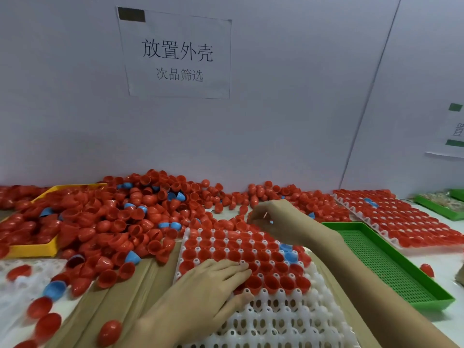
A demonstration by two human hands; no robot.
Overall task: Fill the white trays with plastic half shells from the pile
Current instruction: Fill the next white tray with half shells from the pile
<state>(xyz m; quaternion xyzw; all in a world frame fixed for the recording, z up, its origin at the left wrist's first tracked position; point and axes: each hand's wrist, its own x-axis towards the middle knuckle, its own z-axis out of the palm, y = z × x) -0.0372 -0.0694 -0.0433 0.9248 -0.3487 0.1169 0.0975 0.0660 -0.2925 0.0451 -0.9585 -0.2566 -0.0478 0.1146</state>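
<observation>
- Risks from this state, tray (288, 320) about two-thirds filled: far rows loaded, near rows bare white sockets.
- Left hand (211, 285): flat, fingers straight, pressing on the tray's left side over seated shells. Holds nothing. Judged to be steadying the tray; if it lifts or slides, the tray can skate on the tabletop (120, 292) and unseat shells.
- Right hand (271, 217): fingers curled at the far tray edge, where the pile (130, 217) spills against it. Looks like a pinch on a shell, but blur hides it, so can't confirm.
- Pile sits far and left, overrunning a yellow bin (35, 249) and touching the tray's far-left corner. Raking through it could push loose shells onto filled rows.
- Blue shells (288, 252) already sit among the red ones near the tray's right edge. If colour matters, that's a mix-up; blue strays are scattered through the pile, so more can slip in.
- Right forearm crosses over filled rows. A low sweep back would knock seated shells out.
- Loose shells (42, 320) lie near left on the tabletop; rounded, likely to roll off if bumped.
- Full tray (401, 222) far right and green basket (386, 264) just beside the working tray: little elbow room on that side.
</observation>
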